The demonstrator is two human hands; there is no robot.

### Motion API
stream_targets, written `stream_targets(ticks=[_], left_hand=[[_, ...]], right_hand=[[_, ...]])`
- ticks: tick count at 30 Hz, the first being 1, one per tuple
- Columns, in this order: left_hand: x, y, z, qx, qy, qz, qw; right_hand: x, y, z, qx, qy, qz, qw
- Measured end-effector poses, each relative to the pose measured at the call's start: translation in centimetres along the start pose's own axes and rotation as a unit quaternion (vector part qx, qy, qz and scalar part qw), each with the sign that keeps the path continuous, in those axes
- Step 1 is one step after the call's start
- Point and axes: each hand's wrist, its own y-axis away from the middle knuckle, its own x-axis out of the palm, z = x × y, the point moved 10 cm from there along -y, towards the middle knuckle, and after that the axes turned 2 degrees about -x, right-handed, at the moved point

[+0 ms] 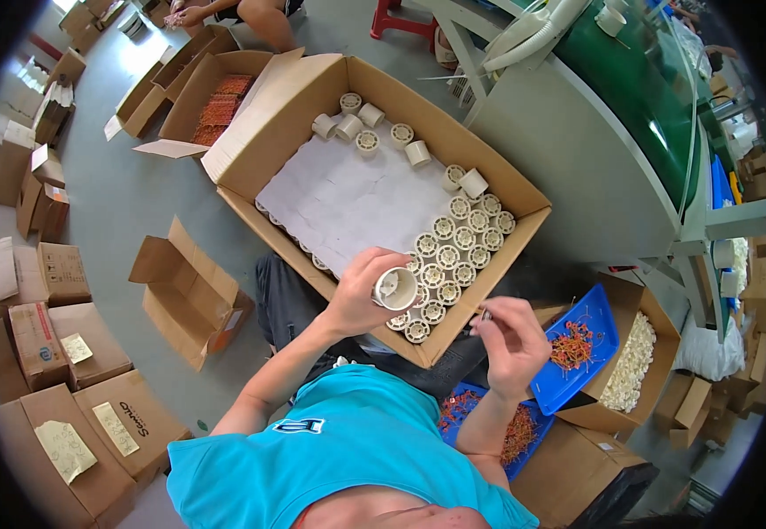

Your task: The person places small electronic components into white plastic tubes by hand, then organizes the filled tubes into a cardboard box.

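Observation:
My left hand is wrapped round a white plastic cup-shaped part, its open end facing up with a white piece inside. It is above the near side of a large cardboard box. My right hand is closed in a pinch just outside the box's near right edge. Something tiny and dark shows at its fingertips, too small to name. Inside the box, rows of white round parts stand packed at the near right. Several loose ones lie scattered on a white paper sheet.
Right of me are a blue tray with red-and-yellow wire pieces, another blue tray, and a carton of small white pieces. A green conveyor stands far right. Cartons lie left; a person sits at the back.

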Motion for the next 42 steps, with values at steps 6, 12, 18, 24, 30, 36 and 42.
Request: stream_targets(ticks=[6,12,18,24,30,36,42], left_hand=[[1.8,-0.9,-1.2,0.041,-0.034,-0.030,0.998],[3.1,-1.4,-1.8,0.040,-0.014,-0.025,0.999],[3.4,-1.3,-2.1,0.049,-0.020,-0.026,0.998],[4.3,-1.5,-4.0,0.124,-0.112,0.020,0.986],[4.7,-1.4,-4.3,0.119,-0.133,0.049,0.983],[4.9,-1.0,-2.7,0.071,-0.027,0.077,0.994],[4.4,-1.2,-2.3,0.055,-0.008,0.089,0.995]], right_hand=[[1.5,0.7,3.1,-0.096,0.046,0.082,0.991],[1.3,1.0,2.2,-0.078,0.046,0.072,0.993],[1.5,0.9,2.3,-0.086,0.071,0.063,0.992],[3.4,0.6,2.1,-0.154,0.123,0.051,0.979],[4.4,0.2,1.2,-0.180,0.206,0.014,0.962],[5.9,-0.6,-0.3,-0.096,0.191,0.094,0.972],[6.1,-0.5,-1.1,-0.049,0.210,0.076,0.974]])
